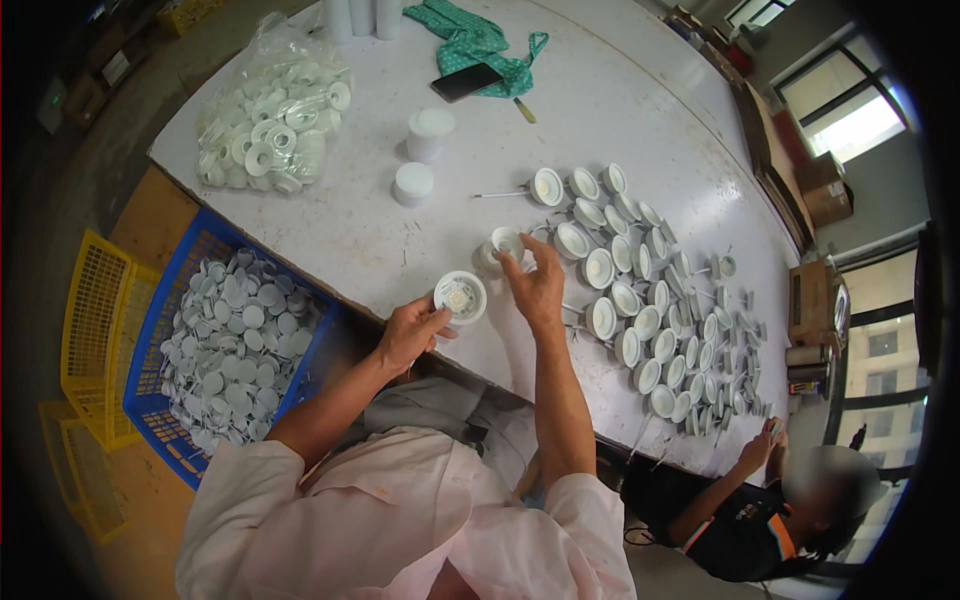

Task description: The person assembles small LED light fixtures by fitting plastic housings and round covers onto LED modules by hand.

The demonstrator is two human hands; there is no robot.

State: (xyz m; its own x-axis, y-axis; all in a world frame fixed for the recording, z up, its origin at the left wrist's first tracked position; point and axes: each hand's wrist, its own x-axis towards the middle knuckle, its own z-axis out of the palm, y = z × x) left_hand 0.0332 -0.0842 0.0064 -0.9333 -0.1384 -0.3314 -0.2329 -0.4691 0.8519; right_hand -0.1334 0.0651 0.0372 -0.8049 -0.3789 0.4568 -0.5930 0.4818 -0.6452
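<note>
My left hand [408, 335] grips a round white lamp housing [461, 298] by its rim. The housing's open face is turned up, with a yellowish LED board inside. Just to its right, my right hand [537, 285] has its thumb and fingers closed on a small white cup-shaped part [507, 240]. A second white piece seems to sit right behind that part, partly hidden by it. Farther up the table stand two short stacks of white discs, a nearer one [413, 185] and a taller one [431, 135].
Many wired white lamp housings [598, 268] cover the table's right side. A clear bag [272, 130] of white rings lies far left. A blue crate [150, 400] of white discs stands left, beside a yellow crate [95, 340]. A phone [466, 82] rests on green cloth [470, 40]. A co-worker [750, 510] sits lower right.
</note>
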